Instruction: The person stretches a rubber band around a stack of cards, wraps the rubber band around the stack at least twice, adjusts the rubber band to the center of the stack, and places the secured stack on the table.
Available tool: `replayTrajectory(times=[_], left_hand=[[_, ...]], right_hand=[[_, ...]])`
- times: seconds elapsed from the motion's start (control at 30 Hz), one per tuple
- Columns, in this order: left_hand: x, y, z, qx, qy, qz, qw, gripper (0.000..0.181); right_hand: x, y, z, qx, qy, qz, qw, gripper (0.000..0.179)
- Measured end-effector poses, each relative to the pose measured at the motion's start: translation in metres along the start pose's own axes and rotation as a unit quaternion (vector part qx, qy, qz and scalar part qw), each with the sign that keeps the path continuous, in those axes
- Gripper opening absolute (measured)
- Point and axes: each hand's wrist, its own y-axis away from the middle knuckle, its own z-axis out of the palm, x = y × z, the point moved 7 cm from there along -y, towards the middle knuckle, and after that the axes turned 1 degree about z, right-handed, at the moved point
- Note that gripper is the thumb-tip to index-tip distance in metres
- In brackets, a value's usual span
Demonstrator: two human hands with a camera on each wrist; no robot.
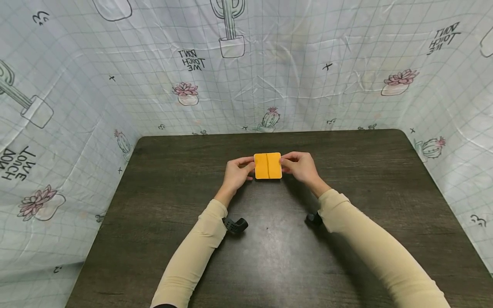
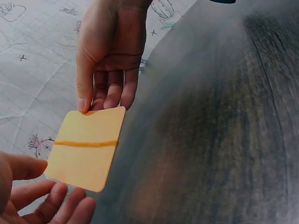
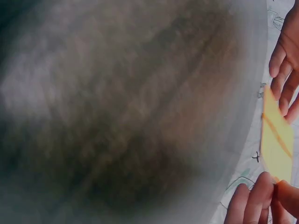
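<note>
Both hands hold a yellow square card (image 1: 262,167) with rounded corners above the dark table. An orange band (image 2: 86,143) runs across its middle; whether it is a rubber band or a drawn line I cannot tell for sure. My left hand (image 1: 236,173) pinches the card's left edge between thumb and fingers. At the opposite edge, my right hand (image 1: 302,167) pinches it the same way. The left wrist view has the card's face nearly flat-on, while the right wrist view catches it at a slant, at the far right.
A dark wood-grain table (image 1: 173,179) lies beneath the hands. Behind it and at both sides hangs a pale curtain (image 1: 292,85) printed with cacti and lettering. Each wrist wears a black device, such as the one on the left wrist (image 1: 236,225).
</note>
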Motion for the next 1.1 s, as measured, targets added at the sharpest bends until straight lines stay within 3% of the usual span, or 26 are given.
replayTrajectory(times=[0.13,0.47,0.8,1.1], left_hand=[[-0.006,0.001,0.003,-0.018,-0.016,-0.016,0.9996,0.031],[-0.014,0.002,0.005,-0.029,-0.043,-0.039,0.9979,0.04],[-0.013,0.003,0.006,-0.035,-0.064,-0.036,0.9967,0.041],[-0.012,0.001,0.007,-0.042,-0.116,-0.028,0.9919,0.037]], right_hand=[[0.006,0.0,0.005,-0.009,-0.001,0.006,0.9999,0.023],[0.014,0.002,0.013,-0.028,0.003,0.043,0.9987,0.031],[0.012,0.005,0.015,-0.04,0.021,0.054,0.9975,0.036],[0.011,0.008,0.014,-0.041,0.027,0.055,0.9973,0.035]])
